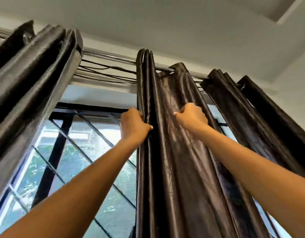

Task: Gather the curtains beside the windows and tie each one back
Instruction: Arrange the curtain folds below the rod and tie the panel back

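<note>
A dark brown satin curtain hangs from a metal rod by eyelets, seen from below. My left hand grips the curtain's bunched left edge, thumb across the folds. My right hand pinches a fold of the same curtain further right, fingers curled into the cloth. Both arms reach up and forward. A second dark curtain hangs gathered at the left of the window. No tie-back is in view.
The window with a black frame and diagonal grille shows between the two curtains, greenery outside. Loose black cables run behind the rod. White ceiling above and white wall at far right.
</note>
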